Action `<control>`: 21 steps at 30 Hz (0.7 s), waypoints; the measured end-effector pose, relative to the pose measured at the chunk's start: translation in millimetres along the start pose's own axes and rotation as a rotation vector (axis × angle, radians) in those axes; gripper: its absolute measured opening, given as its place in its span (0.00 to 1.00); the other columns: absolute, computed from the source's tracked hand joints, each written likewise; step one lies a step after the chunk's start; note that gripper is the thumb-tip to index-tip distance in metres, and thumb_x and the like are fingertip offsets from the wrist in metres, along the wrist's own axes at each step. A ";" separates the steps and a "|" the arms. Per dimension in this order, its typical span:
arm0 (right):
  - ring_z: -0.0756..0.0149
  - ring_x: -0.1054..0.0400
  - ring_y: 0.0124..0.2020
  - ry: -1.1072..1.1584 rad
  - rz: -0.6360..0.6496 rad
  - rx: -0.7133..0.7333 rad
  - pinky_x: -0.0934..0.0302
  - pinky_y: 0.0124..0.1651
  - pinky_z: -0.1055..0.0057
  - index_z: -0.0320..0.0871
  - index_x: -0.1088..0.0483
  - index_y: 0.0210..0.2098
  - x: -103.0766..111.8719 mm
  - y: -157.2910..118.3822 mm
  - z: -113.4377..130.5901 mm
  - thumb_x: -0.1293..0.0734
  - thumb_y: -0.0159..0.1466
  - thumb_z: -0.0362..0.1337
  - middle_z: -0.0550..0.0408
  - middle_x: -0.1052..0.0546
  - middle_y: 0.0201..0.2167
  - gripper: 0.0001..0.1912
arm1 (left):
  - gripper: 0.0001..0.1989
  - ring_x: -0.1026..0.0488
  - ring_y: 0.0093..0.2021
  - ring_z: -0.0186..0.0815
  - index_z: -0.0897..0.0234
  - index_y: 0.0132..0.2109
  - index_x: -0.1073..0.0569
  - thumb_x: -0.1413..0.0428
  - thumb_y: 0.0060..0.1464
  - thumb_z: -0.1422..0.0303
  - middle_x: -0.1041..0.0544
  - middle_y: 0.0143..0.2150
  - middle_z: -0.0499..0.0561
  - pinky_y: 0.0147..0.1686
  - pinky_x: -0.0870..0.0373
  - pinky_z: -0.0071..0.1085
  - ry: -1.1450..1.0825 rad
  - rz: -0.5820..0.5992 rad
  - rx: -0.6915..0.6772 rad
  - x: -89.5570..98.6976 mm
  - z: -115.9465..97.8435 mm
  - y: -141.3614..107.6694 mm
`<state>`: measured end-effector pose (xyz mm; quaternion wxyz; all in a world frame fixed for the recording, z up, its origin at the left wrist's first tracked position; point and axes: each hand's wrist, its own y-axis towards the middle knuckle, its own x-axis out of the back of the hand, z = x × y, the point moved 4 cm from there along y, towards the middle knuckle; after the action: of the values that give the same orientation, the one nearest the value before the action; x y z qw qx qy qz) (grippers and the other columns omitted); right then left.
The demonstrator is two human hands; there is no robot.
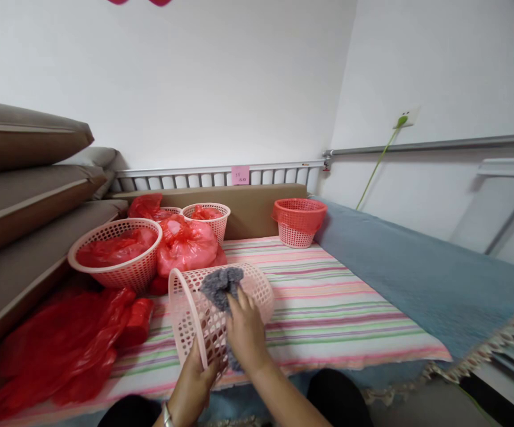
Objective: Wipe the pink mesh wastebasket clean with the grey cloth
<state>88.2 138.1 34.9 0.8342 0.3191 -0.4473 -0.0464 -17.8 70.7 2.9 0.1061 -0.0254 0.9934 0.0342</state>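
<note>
Left hand (193, 382) grips the rim (189, 301) of a tipped basket (215, 322); right hand (246, 332) holds a cloth (221, 286) against its side.

On my feed I see a pale pink basket (207, 326) of perforated plastic, tipped onto its side above the striped sheet (332, 302); I cannot tell how much of its weight rests there. I make out its round, smooth rim at the left and its narrower base end at the right. Against the upper part of its wall I see a grey cloth (222, 283), fluffy and bunched into soft folds. Lower down, I find more grey fabric showing just beside the basket's near side, partly hidden.
</note>
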 end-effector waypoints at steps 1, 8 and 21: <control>0.57 0.46 0.58 -0.044 -0.010 -0.037 0.50 0.58 0.62 0.42 0.36 0.55 -2.0 4.1 -16.4 0.41 0.57 0.26 0.46 0.39 0.59 0.26 | 0.44 0.33 0.57 0.51 0.58 0.66 0.55 0.40 0.47 0.61 0.35 0.61 0.64 0.56 0.39 0.48 -0.023 0.020 0.023 0.8 4.2 -0.7; 0.56 0.38 0.50 -0.234 -0.012 -0.374 0.45 0.51 0.65 0.37 0.38 0.57 0.8 9.9 -115.6 0.43 0.60 0.29 0.43 0.33 0.53 0.25 | 0.41 0.37 0.60 0.46 0.60 0.65 0.56 0.42 0.52 0.60 0.36 0.62 0.64 0.61 0.45 0.43 0.062 0.117 -0.024 11.7 25.0 -5.0; 0.53 0.44 0.57 -0.075 0.062 -0.131 0.48 0.57 0.60 0.38 0.36 0.55 8.6 -2.0 -3.4 0.42 0.57 0.27 0.42 0.36 0.57 0.26 | 0.39 0.34 0.58 0.49 0.60 0.63 0.45 0.39 0.47 0.58 0.32 0.60 0.62 0.59 0.42 0.46 -0.038 0.106 -0.029 11.6 30.5 -1.0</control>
<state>96.4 135.1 38.5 0.8370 0.2479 -0.4839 -0.0617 -22.8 71.4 -29.4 0.1227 0.0265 0.9906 0.0549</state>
